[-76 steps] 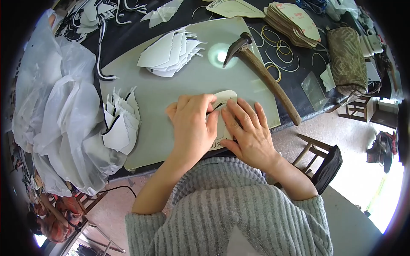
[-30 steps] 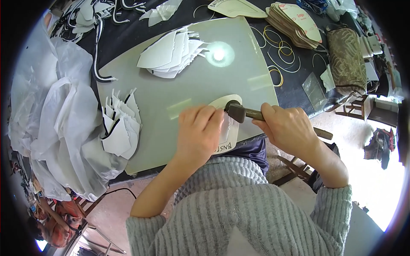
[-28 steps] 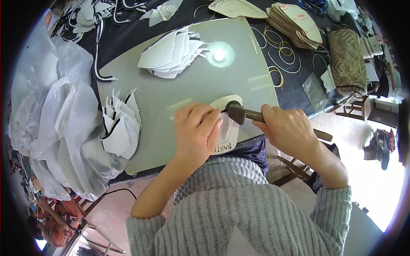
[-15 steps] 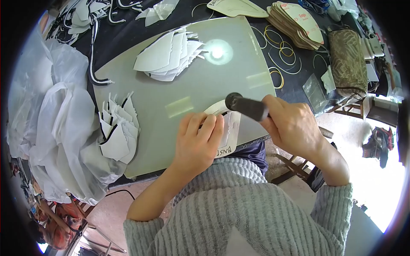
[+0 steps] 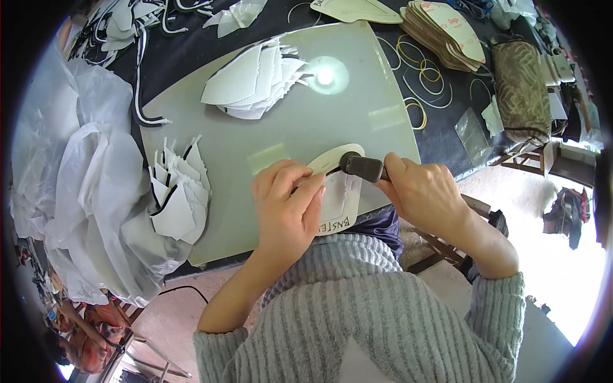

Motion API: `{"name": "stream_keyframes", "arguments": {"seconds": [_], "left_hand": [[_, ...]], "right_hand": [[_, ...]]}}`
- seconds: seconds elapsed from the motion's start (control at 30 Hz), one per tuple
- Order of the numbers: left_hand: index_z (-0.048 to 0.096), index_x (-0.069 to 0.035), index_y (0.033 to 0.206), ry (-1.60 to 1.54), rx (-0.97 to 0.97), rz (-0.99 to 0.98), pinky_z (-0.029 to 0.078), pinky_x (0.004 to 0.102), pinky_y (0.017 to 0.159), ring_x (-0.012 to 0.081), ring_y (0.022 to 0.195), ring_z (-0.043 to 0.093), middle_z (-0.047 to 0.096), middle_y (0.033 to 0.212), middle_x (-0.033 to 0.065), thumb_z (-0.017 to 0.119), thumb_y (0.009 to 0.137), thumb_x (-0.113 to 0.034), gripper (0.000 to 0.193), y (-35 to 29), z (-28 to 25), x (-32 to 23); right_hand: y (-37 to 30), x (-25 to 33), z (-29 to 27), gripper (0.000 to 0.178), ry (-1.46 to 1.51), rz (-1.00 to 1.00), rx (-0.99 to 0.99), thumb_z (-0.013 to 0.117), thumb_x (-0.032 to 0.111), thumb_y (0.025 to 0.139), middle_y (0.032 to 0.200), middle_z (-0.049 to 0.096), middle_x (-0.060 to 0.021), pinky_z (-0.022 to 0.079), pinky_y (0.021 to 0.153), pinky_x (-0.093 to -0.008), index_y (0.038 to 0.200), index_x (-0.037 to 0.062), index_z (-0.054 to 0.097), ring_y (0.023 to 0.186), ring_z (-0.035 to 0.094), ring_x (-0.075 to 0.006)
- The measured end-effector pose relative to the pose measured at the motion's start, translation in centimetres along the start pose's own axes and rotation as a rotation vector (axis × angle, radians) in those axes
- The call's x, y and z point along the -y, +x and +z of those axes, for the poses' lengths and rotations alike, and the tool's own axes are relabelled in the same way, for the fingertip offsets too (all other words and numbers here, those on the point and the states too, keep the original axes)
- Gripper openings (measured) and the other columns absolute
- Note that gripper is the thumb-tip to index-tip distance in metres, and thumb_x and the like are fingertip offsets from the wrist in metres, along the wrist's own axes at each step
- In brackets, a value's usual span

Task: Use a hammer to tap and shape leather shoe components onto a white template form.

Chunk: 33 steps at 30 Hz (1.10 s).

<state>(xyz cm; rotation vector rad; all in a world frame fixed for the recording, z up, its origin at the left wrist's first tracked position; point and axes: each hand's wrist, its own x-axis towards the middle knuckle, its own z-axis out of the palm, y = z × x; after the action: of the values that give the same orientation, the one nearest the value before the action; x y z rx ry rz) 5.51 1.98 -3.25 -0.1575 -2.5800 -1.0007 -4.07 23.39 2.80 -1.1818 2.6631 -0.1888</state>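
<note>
The cream card template (image 5: pixel 352 214) lies on the grey-green board (image 5: pixel 255 179) close to the person's body, its lettered edge at 6 o'clock. A white, black-edged piece (image 5: pixel 332 198) rests on the template. At the template's 8 o'clock, just beside the white piece's black edge, the left hand (image 5: pixel 287 198) has its thumb and fingers drawn narrow — whether they grip that edge or only press on it, I cannot tell. At 3 o'clock the right hand (image 5: pixel 426 195) is wrapped around the handle of a hammer (image 5: pixel 365 168), whose dark head sits over the template's 1 o'clock part; contact is unclear.

Farther out at 9 o'clock, a fan of white pieces (image 5: pixel 182 204) overlaps the board's edge, and beyond it slumps a translucent plastic bag (image 5: pixel 96 172), its contents indistinct. A second white stack (image 5: pixel 249 80) lies at 11 o'clock. At 2 o'clock are a flat clear sleeve (image 5: pixel 471 136) and, farther off, a patterned cylindrical pouch (image 5: pixel 522 89) — its inside hidden. Thin rings (image 5: pixel 425 82) and piled tan cards (image 5: pixel 445 32) lie toward 1 o'clock.
</note>
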Motion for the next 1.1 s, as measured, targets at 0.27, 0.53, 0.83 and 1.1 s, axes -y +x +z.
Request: {"name": "stream_keyframes", "arguments": {"seconds": [0.27,0.53,0.83,1.1], "left_hand": [[0.069,-0.001,0.101,0.265,0.019,0.236,0.046,0.0421,0.082,0.0257,0.095,0.060,0.059,0.098,0.0069,0.069,0.073,0.000,0.029,-0.5,0.3,-0.5],[0.066,0.003,0.101,0.242,0.021,0.234,0.047,0.0448,0.090,0.0267,0.097,0.060,0.059,0.101,0.0107,0.063,0.072,-0.007,0.031,-0.7,0.4,-0.5],[0.068,-0.001,0.097,0.185,-0.001,0.152,0.044,0.0408,0.083,0.0260,0.095,0.060,0.061,0.097,0.0066,0.070,0.077,-0.001,0.020,-0.3,0.3,-0.5],[0.069,-0.004,0.098,0.167,0.006,0.114,0.042,0.0405,0.084,0.0250,0.093,0.059,0.061,0.097,0.0057,0.072,0.079,-0.004,0.019,-0.9,-0.4,-0.5]], "right_hand": [[0.3,0.4,-0.6,0.033,0.046,-0.028,-0.039,0.060,0.032,0.097,0.058,0.056,-0.0081,0.048,0.042,-0.0361,0.083,0.0049,0.047,0.048,0.061,-0.0260],[-0.3,2.0,-0.7,0.031,0.074,0.006,-0.059,0.063,0.028,0.095,0.063,0.054,-0.0093,0.046,0.042,-0.0353,0.084,0.0039,0.046,0.048,0.059,-0.0261],[-0.4,2.1,0.1,0.032,0.112,0.107,0.049,0.062,0.026,0.096,0.062,0.057,-0.0133,0.047,0.045,-0.0419,0.088,0.0013,0.044,0.052,0.062,-0.0336],[-0.5,1.9,0.8,0.033,0.091,0.092,-0.012,0.059,0.031,0.098,0.059,0.059,-0.0103,0.048,0.042,-0.0368,0.085,0.0029,0.046,0.047,0.062,-0.0279]]}}
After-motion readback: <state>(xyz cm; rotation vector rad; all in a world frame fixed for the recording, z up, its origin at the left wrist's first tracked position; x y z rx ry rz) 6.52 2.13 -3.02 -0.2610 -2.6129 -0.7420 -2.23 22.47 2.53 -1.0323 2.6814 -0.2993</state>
